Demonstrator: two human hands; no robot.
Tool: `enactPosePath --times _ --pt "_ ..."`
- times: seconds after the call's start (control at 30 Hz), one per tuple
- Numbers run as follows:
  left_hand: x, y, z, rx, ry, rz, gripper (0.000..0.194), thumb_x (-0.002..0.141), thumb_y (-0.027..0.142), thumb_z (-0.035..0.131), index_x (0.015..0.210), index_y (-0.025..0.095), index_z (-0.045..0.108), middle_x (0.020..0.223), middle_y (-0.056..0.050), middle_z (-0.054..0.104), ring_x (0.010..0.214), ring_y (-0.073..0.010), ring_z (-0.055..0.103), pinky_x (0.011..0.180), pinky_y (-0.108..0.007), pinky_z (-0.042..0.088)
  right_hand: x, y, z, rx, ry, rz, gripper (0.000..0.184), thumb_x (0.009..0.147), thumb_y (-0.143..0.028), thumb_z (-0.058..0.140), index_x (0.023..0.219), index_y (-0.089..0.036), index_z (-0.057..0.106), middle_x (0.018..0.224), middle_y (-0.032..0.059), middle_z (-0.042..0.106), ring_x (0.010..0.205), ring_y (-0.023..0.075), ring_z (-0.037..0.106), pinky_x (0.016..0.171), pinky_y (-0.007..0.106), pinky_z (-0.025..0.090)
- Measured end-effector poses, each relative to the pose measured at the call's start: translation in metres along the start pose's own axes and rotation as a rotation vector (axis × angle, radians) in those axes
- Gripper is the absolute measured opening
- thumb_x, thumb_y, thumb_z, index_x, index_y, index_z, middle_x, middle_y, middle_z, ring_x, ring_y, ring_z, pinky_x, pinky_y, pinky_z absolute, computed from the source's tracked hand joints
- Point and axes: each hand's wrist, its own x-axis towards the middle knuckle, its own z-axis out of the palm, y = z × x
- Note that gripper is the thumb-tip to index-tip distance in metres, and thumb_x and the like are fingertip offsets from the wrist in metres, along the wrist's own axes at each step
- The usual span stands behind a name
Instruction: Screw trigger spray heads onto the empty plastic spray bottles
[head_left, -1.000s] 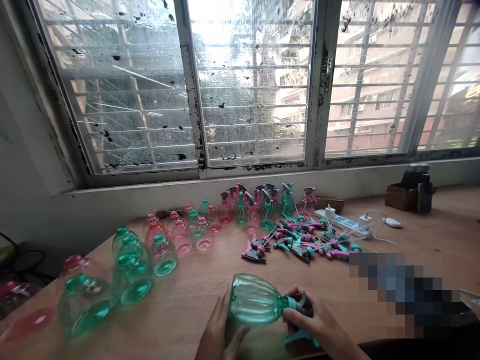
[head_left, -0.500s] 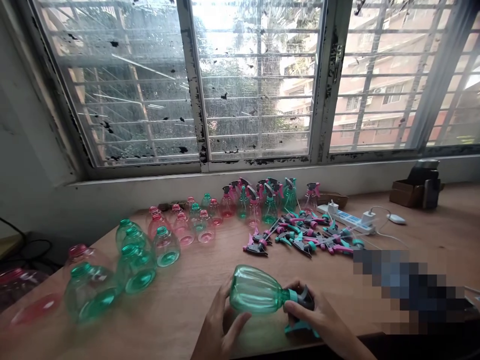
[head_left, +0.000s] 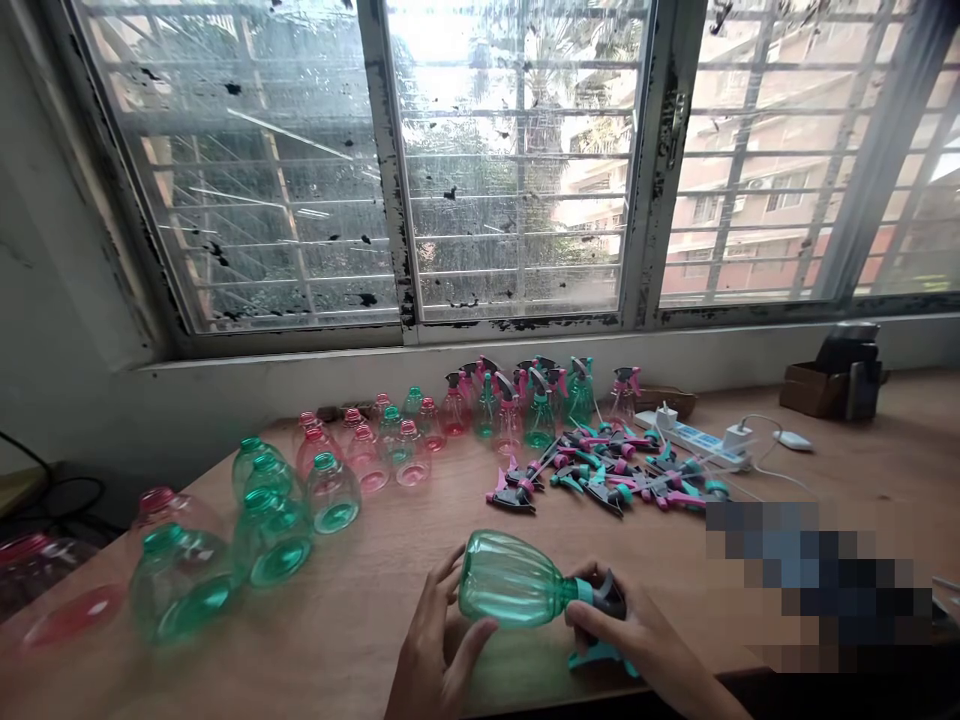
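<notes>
A green see-through spray bottle [head_left: 514,580] lies on its side in the air above the table's front, its base to the left. My right hand [head_left: 622,625] is closed round its neck, thumb and fingers at the teal collar [head_left: 583,590] and the grey sprayer head [head_left: 609,600]. The teal trigger [head_left: 602,657] hangs below that hand. Beside the bottle's base is my left hand [head_left: 442,635], its fingers and thumb spread apart. Whether its fingertips touch the plastic I cannot tell.
Open green bottles [head_left: 274,540] and pink bottles [head_left: 367,460] stand at the left. Loose trigger sprayers [head_left: 622,465] lie heaped in the middle. Bottles with sprayers [head_left: 540,410] stand by the window. A power strip [head_left: 701,440] and a brown box [head_left: 817,388] are at the right.
My left hand has loosened and drawn slightly left from the bottle's base, with its fingers more visible. The bottle and my right hand have hardly moved.
</notes>
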Motion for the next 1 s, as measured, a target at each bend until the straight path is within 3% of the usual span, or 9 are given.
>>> enactPosePath --times 0.1,0.23,0.43,0.73,0.87,1.0 --pt "0.0 -0.004 0.002 0.04 0.044 0.07 0.043 0.097 0.04 0.061 0.14 0.034 0.058 0.152 -0.007 0.057 0.142 -0.0332 0.05 0.12 -0.052 0.042 0.0 -0.001 0.0 0.021 -0.003 0.001 0.04 0.081 -0.055 0.079 0.091 -0.019 0.064 0.065 -0.0013 0.071 0.061 0.0195 0.067 0.063 0.033 0.053" --pt "-0.002 -0.009 0.007 0.006 0.111 0.118 0.041 0.097 0.043 0.059 0.137 0.034 0.06 0.149 -0.008 0.059 0.137 -0.0331 0.055 0.113 -0.049 0.05 0.001 0.0 -0.001 0.05 -0.008 0.0 0.039 0.081 -0.054 0.08 0.091 -0.019 0.064 0.068 -0.0012 0.072 0.06 0.0184 0.067 0.062 0.032 0.054" --pt "-0.002 -0.006 0.004 -0.025 0.097 0.053 0.043 0.092 0.052 0.065 0.129 0.031 0.066 0.139 -0.011 0.065 0.12 -0.0339 0.065 0.098 -0.045 0.06 0.0 0.001 0.0 0.04 -0.013 -0.015 0.042 0.079 -0.056 0.081 0.088 -0.019 0.063 0.065 -0.0009 0.072 0.059 0.0183 0.067 0.06 0.031 0.054" --pt "-0.002 -0.005 0.006 -0.036 0.128 0.054 0.036 0.095 0.048 0.061 0.128 0.034 0.067 0.143 -0.01 0.063 0.124 -0.0342 0.063 0.094 -0.044 0.061 0.003 0.01 -0.004 0.077 0.046 -0.031 0.039 0.081 -0.052 0.081 0.092 -0.02 0.063 0.065 -0.0016 0.072 0.059 0.0192 0.069 0.061 0.031 0.055" --pt "-0.004 -0.004 0.005 -0.104 0.064 0.017 0.039 0.094 0.053 0.061 0.126 0.029 0.064 0.152 -0.013 0.055 0.131 -0.0361 0.059 0.093 -0.042 0.061 0.003 0.013 -0.004 0.136 0.033 -0.052 0.038 0.082 -0.051 0.081 0.092 -0.019 0.063 0.07 -0.0015 0.07 0.059 0.0181 0.069 0.06 0.031 0.056" --pt "-0.005 0.0 0.002 -0.255 -0.064 -0.136 0.053 0.094 0.066 0.054 0.127 0.025 0.051 0.143 -0.017 0.063 0.114 -0.0321 0.072 0.09 -0.038 0.061 -0.001 0.011 -0.003 0.075 -0.012 -0.055 0.037 0.082 -0.05 0.081 0.092 -0.019 0.063 0.067 -0.0009 0.072 0.06 0.0177 0.068 0.06 0.03 0.055"
